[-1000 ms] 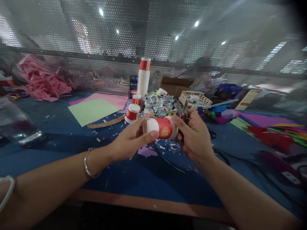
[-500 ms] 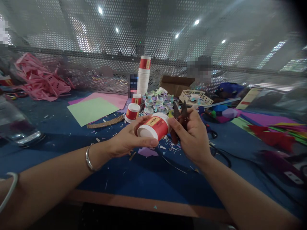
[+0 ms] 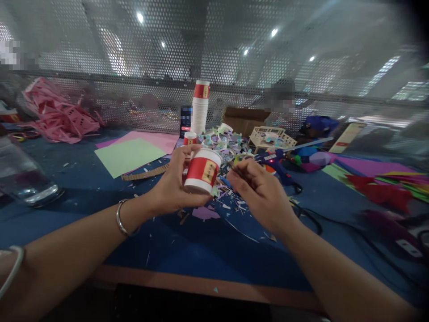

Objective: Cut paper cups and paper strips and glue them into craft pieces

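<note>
My left hand [image 3: 170, 188] is closed around a red and white paper cup [image 3: 203, 172], with the thumb below and fingers behind it. The cup is tilted, and a yellow label with dark characters faces me. To the right of the cup, apart from it, my right hand [image 3: 259, 190] is closed in a pinch. Its fingers hide most of what they hold. A small blue piece [image 3: 225, 181] shows by the fingertips; I cannot tell whether it is held. Behind the cup stands another red and white paper cup [image 3: 190, 137], partly covered by my left hand.
A tall stack of paper cups [image 3: 200, 112] stands beside a phone [image 3: 186, 120]. Cut paper rings [image 3: 223, 142] and scraps [image 3: 206, 213] lie mid-table. A glue gun [image 3: 275, 158] and cable [image 3: 311, 219] are right, coloured paper sheets [image 3: 130, 156] and a clear container [image 3: 30, 174] left.
My left hand has turned the cup and moved slightly left. The dark, two-bladed tool seen in my right hand earlier no longer shows; those fingers now pinch beside the cup.
</note>
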{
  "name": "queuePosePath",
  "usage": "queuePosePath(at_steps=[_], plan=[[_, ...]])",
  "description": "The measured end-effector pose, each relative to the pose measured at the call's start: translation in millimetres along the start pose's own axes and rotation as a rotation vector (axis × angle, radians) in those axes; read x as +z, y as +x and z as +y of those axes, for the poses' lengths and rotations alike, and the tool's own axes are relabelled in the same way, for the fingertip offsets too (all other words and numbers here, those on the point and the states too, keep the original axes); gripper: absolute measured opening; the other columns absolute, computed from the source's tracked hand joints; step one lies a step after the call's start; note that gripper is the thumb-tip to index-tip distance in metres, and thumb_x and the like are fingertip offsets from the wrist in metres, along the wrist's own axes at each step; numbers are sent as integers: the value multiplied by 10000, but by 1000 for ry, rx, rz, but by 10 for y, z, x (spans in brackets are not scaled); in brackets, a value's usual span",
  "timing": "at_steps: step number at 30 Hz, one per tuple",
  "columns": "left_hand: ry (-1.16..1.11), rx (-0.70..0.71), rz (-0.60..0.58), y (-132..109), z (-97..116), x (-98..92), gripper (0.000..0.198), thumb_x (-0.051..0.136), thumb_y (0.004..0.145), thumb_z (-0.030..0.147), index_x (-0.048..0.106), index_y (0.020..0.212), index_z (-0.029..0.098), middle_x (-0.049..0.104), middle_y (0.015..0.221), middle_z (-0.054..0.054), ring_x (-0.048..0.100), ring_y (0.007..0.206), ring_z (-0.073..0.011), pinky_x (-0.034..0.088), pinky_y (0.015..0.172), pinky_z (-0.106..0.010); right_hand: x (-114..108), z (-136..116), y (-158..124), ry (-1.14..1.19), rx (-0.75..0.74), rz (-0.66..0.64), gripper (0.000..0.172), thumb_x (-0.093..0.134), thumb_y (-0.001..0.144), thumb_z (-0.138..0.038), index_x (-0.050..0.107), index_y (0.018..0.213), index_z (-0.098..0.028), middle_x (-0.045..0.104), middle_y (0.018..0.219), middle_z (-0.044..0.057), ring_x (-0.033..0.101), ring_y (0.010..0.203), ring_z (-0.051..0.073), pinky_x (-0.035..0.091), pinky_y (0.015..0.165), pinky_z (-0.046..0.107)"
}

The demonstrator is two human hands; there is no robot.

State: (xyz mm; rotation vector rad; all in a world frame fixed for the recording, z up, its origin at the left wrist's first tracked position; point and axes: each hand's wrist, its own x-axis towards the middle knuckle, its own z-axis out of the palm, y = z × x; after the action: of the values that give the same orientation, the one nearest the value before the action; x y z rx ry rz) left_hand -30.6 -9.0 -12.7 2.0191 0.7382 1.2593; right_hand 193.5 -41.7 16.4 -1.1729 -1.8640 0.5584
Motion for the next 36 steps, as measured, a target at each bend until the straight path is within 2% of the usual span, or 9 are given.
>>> queuePosePath(at_steps=[4, 8, 13, 16, 20, 24, 28, 32, 36], plan=[[-73, -37, 4, 48, -38, -64, 967, 872, 630, 237, 276, 1387, 327, 509, 1289, -100, 631, 930, -223, 589, 672, -300, 30, -35, -28, 65, 17, -227, 341, 494, 986, -568, 581, 977, -239, 511, 689, -32, 463, 587, 123, 337, 529, 271], [-19, -35, -19, 45, -12, -69, 931, 856, 657, 229, 291, 1392, 324, 500, 1316, -105, 614, 867, -187, 566, 643, -273, 63, -44, -38, 62, 18, -289, 353, 478, 995, -568, 575, 942, -233, 510, 715, -36, 446, 598, 115, 315, 543, 280], [88, 4, -42, 24, 50, -75, 1035, 866, 663, 259, 244, 1487, 324, 412, 1477, -141, 574, 1161, -313, 559, 916, -412, 52, -68, -26, 57, 8, -332, 373, 467, 1005, -557, 582, 886, -223, 529, 741, -29, 465, 656, 122, 327, 590, 288], [143, 4, -65, 34, 76, -95, 1060, 855, 685, 277, 216, 1529, 331, 327, 1561, -150, 461, 1329, -382, 471, 1065, -512, 42, -81, -13, 70, 3, -345, 375, 480, 1007, -537, 574, 836, -217, 517, 725, -31, 457, 651, 119, 319, 588, 284], [260, 26, 0, 59, 54, -125, 1089, 899, 629, 325, 276, 1521, 289, 341, 1557, -170, 378, 1395, -419, 356, 1148, -597, 36, -73, -8, 86, 26, -358, 392, 479, 1004, -544, 568, 814, -213, 488, 688, -36, 423, 605, 112, 305, 565, 277], [208, 45, 30, 63, -2, -143, 1077, 918, 609, 338, 311, 1498, 300, 398, 1509, -166, 468, 1324, -387, 440, 1090, -580, 36, -44, -18, 119, 67, -361, 417, 476, 995, -571, 555, 805, -209, 450, 658, -43, 404, 575, 106, 300, 548, 265], [147, 74, 80, 60, -42, -113, 1071, 937, 571, 343, 337, 1458, 335, 365, 1513, -146, 541, 1229, -353, 546, 969, -534, 56, -23, -22, 193, 90, -369, 442, 464, 993, -591, 533, 789, -205, 377, 626, -58, 338, 535, 93, 269, 520, 252], [150, 91, 106, 64, -62, -83, 1023, 935, 564, 339, 365, 1412, 319, 363, 1487, -139, 542, 1204, -335, 578, 910, -489, 73, -20, -16, 223, 96, -370, 450, 469, 988, -598, 533, 784, -202, 352, 617, -63, 304, 520, 85, 259, 502, 248], [199, 102, 97, 51, -57, -79, 1001, 896, 613, 325, 327, 1437, 320, 392, 1466, -144, 546, 1173, -321, 564, 932, -511, 74, -16, -13, 217, 107, -384, 451, 465, 990, -599, 563, 806, -199, 377, 630, -56, 329, 524, 80, 263, 496, 242]])
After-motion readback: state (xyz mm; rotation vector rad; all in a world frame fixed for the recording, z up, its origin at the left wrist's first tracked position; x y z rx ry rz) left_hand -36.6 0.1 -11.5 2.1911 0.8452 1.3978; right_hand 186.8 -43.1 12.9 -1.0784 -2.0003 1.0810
